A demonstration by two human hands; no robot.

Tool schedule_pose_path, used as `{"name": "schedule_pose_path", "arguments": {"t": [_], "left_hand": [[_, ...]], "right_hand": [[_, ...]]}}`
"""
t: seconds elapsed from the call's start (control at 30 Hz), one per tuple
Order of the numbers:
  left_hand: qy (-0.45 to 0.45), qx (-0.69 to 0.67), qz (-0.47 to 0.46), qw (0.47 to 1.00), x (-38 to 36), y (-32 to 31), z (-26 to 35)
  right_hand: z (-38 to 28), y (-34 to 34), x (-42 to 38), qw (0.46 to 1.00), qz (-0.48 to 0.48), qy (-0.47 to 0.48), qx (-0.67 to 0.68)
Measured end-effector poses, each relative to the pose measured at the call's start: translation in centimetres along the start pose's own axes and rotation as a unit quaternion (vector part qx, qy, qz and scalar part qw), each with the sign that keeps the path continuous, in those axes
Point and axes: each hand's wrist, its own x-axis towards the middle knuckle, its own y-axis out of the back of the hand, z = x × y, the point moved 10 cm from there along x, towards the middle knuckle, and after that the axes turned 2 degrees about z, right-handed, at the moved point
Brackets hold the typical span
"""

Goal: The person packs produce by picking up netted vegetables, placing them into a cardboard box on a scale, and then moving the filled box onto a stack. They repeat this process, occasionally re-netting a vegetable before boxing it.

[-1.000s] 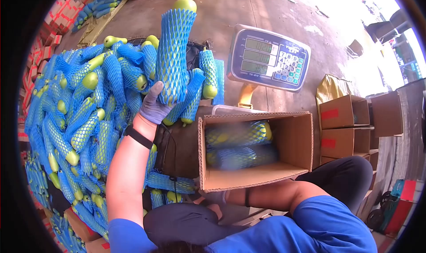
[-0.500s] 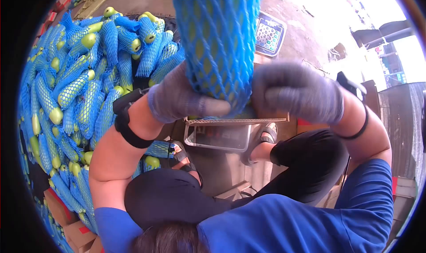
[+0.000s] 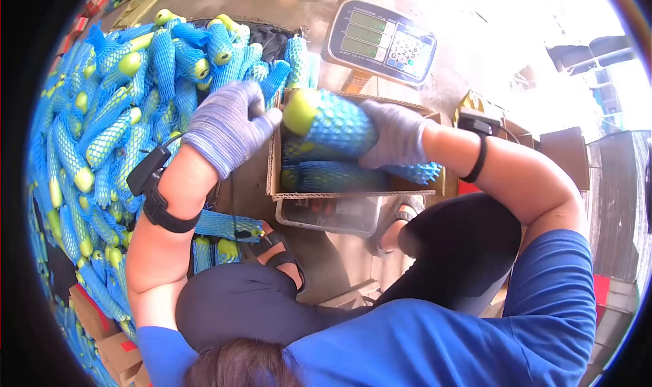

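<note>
My right hand (image 3: 395, 134), in a grey knit glove, grips one end of a long green gourd (image 3: 337, 127) in a blue mesh sleeve. The gourd lies tilted over an open cardboard box (image 3: 274, 163), its bare green end pointing left. Below it in the box rests another sleeved gourd (image 3: 339, 177). My left hand (image 3: 227, 125), gloved too, is raised just left of the box, empty, its thumb apart from its bent fingers.
A large heap of sleeved gourds (image 3: 109, 142) fills the left side. A digital scale display (image 3: 380, 42) stands behind the box. Under the box's near edge is a metal-rimmed platform (image 3: 326, 214). Cardboard boxes (image 3: 119, 353) sit at lower left.
The gourd has come down from upright before the camera to lying over the box. My left hand has let go of it and moved left; my right hand now holds it.
</note>
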Motion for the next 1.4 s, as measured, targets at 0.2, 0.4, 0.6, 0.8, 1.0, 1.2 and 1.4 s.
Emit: {"name": "schedule_pose_path", "arguments": {"t": [0.2, 0.4, 0.6, 0.8, 1.0, 1.2, 1.4], "left_hand": [[0.007, -0.221, -0.108, 0.969, -1.8, -6.2, -7.0], [0.043, -0.024, -0.194, 0.980, -2.0, -5.4, -2.7], [0.052, 0.056, -0.217, 0.973, -2.3, -6.8, -2.7], [0.049, 0.060, -0.214, 0.974, -2.4, -7.0, -2.4], [0.080, -0.036, -0.248, 0.965, -4.5, -7.5, -3.6], [0.089, -0.085, -0.272, 0.954, -5.5, -6.6, -2.8], [0.087, -0.005, -0.265, 0.960, -3.9, -6.3, -3.0]], "right_hand": [[1.7, -5.9, 2.3, 0.991, -0.053, -0.077, -0.094], [1.8, -9.9, 2.9, 0.895, -0.046, 0.051, -0.441], [1.7, -9.7, 3.9, 0.887, -0.170, -0.062, -0.424], [1.9, -8.6, 4.0, 0.890, -0.231, -0.123, -0.374], [0.2, -4.6, -0.6, 0.920, -0.251, -0.098, -0.285], [0.3, 3.7, -5.6, 0.964, -0.253, -0.009, -0.076], [10.1, 10.8, -7.8, 0.996, -0.006, -0.080, 0.022]]}}
